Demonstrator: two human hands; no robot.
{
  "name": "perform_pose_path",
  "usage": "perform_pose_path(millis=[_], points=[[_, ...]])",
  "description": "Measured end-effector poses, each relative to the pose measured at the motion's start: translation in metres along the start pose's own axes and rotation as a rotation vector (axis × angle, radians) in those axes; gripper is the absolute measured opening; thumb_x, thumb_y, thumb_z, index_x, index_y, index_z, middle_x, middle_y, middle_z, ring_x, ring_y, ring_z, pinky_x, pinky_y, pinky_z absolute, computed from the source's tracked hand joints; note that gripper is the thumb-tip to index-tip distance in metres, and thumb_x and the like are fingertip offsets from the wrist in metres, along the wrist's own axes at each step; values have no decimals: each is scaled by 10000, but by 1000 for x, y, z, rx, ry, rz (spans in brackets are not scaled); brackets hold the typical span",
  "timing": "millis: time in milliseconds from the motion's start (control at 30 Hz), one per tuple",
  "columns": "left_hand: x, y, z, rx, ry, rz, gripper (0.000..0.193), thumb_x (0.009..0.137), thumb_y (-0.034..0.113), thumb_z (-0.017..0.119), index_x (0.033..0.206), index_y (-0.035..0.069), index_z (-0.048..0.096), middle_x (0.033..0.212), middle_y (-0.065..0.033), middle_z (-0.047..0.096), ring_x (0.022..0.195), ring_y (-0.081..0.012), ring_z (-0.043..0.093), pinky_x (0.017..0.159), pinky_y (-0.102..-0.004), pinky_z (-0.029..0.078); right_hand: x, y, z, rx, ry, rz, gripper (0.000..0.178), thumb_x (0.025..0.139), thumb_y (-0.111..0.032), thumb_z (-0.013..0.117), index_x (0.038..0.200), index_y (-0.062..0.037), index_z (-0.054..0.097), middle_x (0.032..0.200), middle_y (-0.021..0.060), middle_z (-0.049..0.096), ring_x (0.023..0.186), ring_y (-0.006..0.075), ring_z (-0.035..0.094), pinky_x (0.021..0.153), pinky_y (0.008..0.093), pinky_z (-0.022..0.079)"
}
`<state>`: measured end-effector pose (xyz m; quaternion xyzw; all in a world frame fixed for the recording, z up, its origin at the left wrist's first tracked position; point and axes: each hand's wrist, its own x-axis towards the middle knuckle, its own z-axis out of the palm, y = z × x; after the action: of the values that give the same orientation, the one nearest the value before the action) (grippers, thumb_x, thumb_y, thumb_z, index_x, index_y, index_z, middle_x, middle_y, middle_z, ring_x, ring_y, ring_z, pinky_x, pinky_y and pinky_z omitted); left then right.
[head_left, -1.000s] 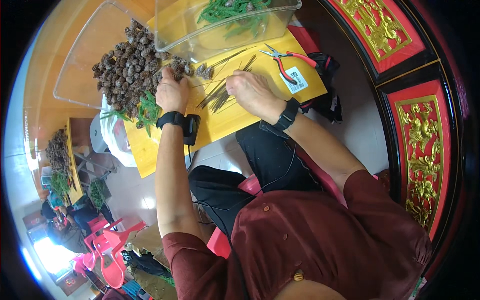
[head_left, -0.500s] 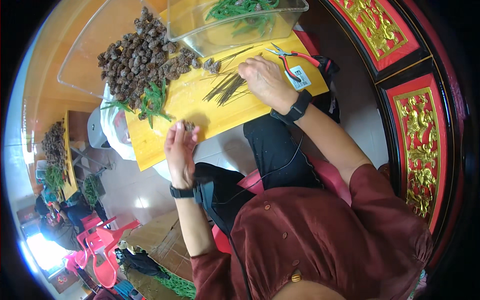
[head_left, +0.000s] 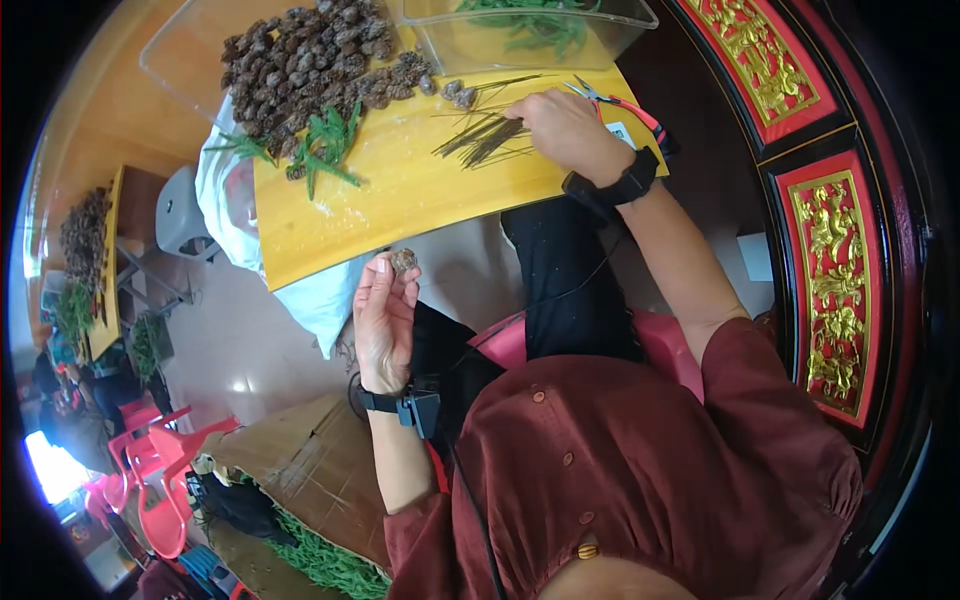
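My left hand [head_left: 385, 318] is closed, holding a small brown pine cone [head_left: 404, 260] between thumb and fingertips, just off the near edge of the yellow table [head_left: 400, 218]. My right hand [head_left: 572, 130] reaches over the tabletop, its fingers pinched at the right end of a bundle of thin dark wires [head_left: 485, 142]; the fingertips are partly hidden. Beyond that hand lie red-handled pliers [head_left: 640, 112], partly covering a white label. Two or so loose pine cones [head_left: 460, 95] sit beyond the wires.
A large heap of pine cones [head_left: 300, 70] covers the far left of the table, with green artificial sprigs [head_left: 330, 145] in front. A clear plastic bin [head_left: 430, 45] holding greenery stands at the back. Pink chairs [head_left: 165, 500] and an open cardboard box [head_left: 310, 450] are at lower left.
My left hand has drawn the pine cone back from over the table's near edge toward my body. My right hand stays by the wires' right end. The whole view has shifted slightly.
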<state>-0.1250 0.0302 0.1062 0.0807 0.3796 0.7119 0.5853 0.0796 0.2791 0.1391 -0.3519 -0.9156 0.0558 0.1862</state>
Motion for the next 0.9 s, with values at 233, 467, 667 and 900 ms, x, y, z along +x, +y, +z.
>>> perform_pose_path(millis=[233,467,667,900], points=[[-20,4,-12,-101,-19,19,337,924,47,556,1255,3,507,1084,-95,620,1054,-232,607,910,-281,514,-29,-52,-8,232,-42,-17,219,831,-35,536,1004,-13,668,904,157,682,849,284,651,768,372,500],[-15,-19,-19,-127,-105,78,420,919,8,541,1327,-16,447,1172,-113,591,1090,-244,590,940,-290,501,-90,-137,23,822,73,10,116,872,-27,545,961,3,614,810,121,638,749,221,631,699,299,488],[-6,-44,-16,-77,-81,77,418,919,-3,535,1325,-30,442,1229,-119,566,1105,-243,581,960,-300,491,-112,-132,49,832,134,-48,106,846,0,599,950,-10,581,798,136,626,693,268,642,617,310,504],[9,-75,-12,1,-68,113,429,917,-3,539,1332,-30,434,1224,-111,563,1115,-238,570,979,-306,478,-118,-99,73,765,216,-60,118,826,7,616,935,-20,581,790,126,630,661,284,645,558,327,510]])
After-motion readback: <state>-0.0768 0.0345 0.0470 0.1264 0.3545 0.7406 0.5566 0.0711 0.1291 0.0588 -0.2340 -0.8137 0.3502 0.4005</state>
